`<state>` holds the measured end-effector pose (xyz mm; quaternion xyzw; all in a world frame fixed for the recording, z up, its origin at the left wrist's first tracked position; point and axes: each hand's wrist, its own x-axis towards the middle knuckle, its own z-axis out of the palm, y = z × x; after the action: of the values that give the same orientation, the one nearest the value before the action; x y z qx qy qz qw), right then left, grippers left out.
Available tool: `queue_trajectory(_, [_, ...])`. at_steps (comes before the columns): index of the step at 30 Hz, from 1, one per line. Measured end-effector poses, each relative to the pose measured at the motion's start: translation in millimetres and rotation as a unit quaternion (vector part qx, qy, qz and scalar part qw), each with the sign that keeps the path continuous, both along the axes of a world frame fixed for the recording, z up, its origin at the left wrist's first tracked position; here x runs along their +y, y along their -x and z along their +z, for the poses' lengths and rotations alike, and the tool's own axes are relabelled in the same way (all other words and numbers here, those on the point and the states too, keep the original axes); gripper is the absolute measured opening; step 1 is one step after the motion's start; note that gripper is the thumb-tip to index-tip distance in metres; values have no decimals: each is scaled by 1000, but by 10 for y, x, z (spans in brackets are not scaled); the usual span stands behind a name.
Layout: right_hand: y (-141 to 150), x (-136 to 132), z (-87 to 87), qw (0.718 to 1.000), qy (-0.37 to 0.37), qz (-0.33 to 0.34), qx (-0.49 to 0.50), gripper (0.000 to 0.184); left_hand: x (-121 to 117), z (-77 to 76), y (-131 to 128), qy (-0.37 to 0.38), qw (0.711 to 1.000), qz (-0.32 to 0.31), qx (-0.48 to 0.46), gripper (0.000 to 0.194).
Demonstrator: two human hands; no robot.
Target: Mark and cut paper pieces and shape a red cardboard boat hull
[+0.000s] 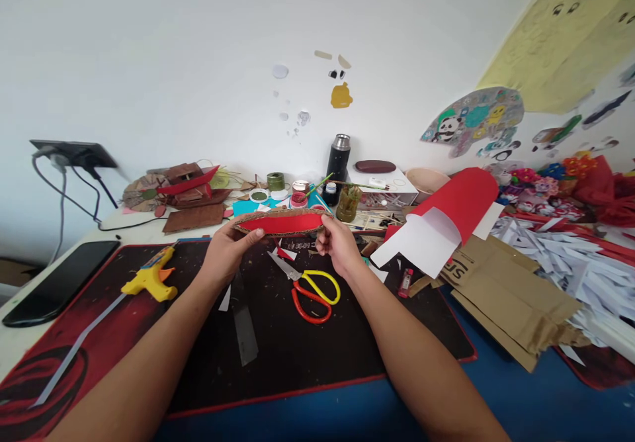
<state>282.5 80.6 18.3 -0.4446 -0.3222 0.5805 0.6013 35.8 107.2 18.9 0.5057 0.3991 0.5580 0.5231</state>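
Observation:
Between my hands, raised over the dark mat, is a long, narrow piece of corrugated cardboard (285, 224) with a red lining and brown edges, shaped like a small boat. My left hand (231, 247) grips its left end, thumb across the red side. At the right end, my right hand (337, 243) pinches it, fingers curled. Below lie scissors (306, 290) with one red and one yellow handle, blades pointing up and left. A dark metal ruler or strip (245, 329) rests on the mat near my left forearm.
A yellow glue gun (151, 280) lies left, near a black phone (62, 283). Rolled red paper (459, 207), brown cardboard sheets (510, 296) and white paper strips (570, 250) cover the right. Behind stand a black thermos (338, 161), a glass jar (349, 204) and a cardboard boat model (183, 187).

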Motion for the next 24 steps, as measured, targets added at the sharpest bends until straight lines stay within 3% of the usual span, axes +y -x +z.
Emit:
queue_trajectory(8, [22, -78, 116, 997, -37, 61, -5, 63, 28, 27, -59, 33, 996, 3, -82, 64])
queue_trajectory(14, [12, -64, 108, 997, -46, 60, -16, 61, 41, 13, -38, 59, 991, -24, -117, 69])
queue_trajectory(24, [13, -81, 108, 996, -50, 69, -8, 62, 11, 32, -29, 79, 984, -39, -154, 50])
